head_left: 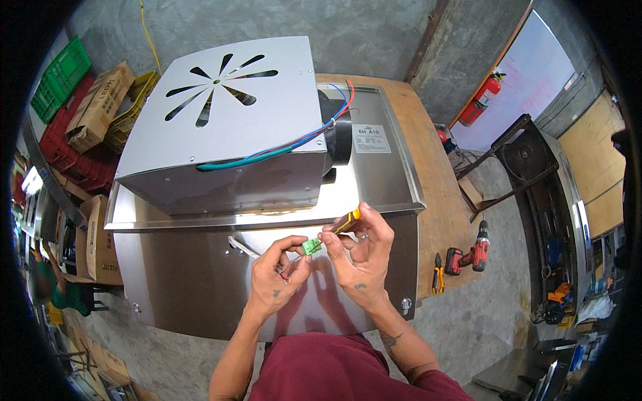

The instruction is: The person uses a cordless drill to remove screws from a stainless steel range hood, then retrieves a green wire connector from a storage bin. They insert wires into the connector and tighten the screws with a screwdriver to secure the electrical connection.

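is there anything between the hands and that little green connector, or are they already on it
Nothing visible stands between them. The left hand pinches the green connector in its fingertips, and the right hand, holding a yellow-handled screwdriver, meets it from the other side, above the steel cabinet.

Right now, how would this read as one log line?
left hand: holds green terminal block | right hand: yellow-handled screwdriver at block | steel housing behind

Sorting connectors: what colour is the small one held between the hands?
Green, shown in the head view.
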The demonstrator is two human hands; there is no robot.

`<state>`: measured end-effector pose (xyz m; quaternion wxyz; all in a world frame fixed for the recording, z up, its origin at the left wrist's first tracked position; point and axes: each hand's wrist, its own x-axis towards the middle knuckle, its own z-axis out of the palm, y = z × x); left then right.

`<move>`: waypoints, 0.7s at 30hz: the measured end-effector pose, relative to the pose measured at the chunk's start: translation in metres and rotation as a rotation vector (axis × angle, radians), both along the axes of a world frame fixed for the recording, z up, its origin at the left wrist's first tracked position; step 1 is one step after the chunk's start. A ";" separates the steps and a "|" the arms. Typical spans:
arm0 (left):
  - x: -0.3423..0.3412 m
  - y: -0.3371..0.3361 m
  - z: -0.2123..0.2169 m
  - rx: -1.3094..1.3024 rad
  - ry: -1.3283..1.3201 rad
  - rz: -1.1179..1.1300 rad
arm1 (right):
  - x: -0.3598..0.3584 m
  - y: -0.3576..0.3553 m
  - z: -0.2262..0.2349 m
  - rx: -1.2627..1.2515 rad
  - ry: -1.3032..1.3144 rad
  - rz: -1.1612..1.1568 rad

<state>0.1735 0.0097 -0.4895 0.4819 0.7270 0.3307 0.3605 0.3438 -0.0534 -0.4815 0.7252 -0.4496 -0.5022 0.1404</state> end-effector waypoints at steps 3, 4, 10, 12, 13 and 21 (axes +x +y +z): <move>0.001 0.000 0.001 -0.004 -0.009 -0.003 | -0.003 -0.001 -0.003 0.017 -0.044 -0.081; 0.001 -0.001 0.001 -0.003 -0.010 0.000 | -0.004 0.000 -0.002 0.021 -0.062 -0.098; 0.002 -0.001 0.001 0.002 -0.001 0.002 | -0.006 -0.002 0.001 0.013 -0.203 -0.118; 0.003 0.000 -0.001 0.015 0.002 -0.002 | -0.004 -0.003 0.000 0.018 -0.257 -0.120; 0.003 0.000 -0.001 0.016 0.004 0.001 | -0.004 -0.002 0.000 0.019 -0.254 -0.122; 0.003 -0.001 0.000 0.016 -0.004 0.006 | -0.007 -0.003 -0.003 0.024 -0.212 -0.119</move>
